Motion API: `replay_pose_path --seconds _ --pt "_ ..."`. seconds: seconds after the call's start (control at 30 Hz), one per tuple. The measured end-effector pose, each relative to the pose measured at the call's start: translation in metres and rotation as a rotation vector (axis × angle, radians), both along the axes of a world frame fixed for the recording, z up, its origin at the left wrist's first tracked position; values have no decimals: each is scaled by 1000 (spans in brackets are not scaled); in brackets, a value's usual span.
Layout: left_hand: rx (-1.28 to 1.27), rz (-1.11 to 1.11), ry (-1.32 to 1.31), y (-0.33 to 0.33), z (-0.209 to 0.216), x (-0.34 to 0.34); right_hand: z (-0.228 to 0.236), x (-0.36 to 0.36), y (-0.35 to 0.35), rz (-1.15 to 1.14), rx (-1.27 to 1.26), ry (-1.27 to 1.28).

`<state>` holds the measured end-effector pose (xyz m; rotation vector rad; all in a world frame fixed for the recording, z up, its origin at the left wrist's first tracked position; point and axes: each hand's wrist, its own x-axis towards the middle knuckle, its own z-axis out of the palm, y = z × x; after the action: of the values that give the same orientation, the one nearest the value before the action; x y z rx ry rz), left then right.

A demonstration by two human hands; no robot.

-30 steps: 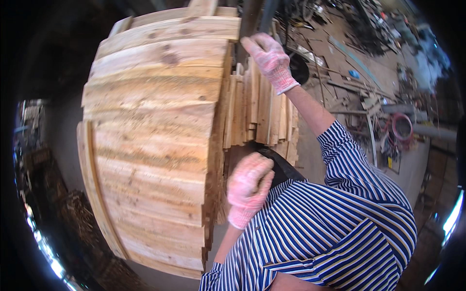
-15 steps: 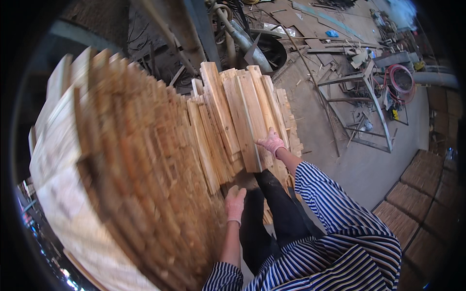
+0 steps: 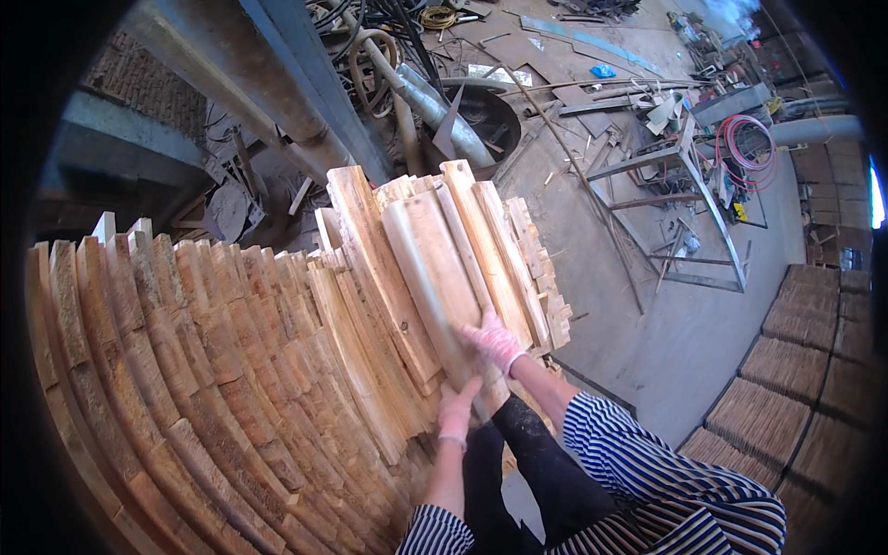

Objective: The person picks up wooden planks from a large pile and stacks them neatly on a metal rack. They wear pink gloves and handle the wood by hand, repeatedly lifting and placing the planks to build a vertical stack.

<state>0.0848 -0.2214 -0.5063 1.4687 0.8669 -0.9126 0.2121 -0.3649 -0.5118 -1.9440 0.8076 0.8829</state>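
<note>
While the right hand (image 3: 497, 343) lies across a pale plank (image 3: 433, 259) on the board stack (image 3: 377, 268), the left hand (image 3: 457, 411) meets its near end (fingers partly hidden, so whether either is gripping I cannot tell).

Striped shirt (image 3: 606, 437), pink gloves (image 3: 497, 345), black trousers (image 3: 546, 467)

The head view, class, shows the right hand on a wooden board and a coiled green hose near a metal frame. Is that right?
Not quite: the coiled hose is reddish-pink, not green, as the head view shows. The right hand is on a wooden board, and the hose is near a metal frame.
</note>
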Motion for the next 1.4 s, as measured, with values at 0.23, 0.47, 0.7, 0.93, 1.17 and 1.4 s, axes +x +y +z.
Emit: replay_pose_path --seconds 0.23,0.47,0.7,0.93,1.17,1.4 --pt "-393 215 30 3 41 -39 23 -19 11 198 164 -29" --pt "58 -195 108 1 167 -25 103 -43 35 -207 724 71" --pt "388 -250 -156 10 291 -73 216 -81 47 -266 1212 148" --pt "195 348 -910 56 485 28 453 -19 58 278 1117 -218" --pt "-350 1069 -1190 163 547 78 609 60 159 1145 469 -731" --pt "1060 878 -1115 268 508 40 646 202 365 1452 66 -1012"
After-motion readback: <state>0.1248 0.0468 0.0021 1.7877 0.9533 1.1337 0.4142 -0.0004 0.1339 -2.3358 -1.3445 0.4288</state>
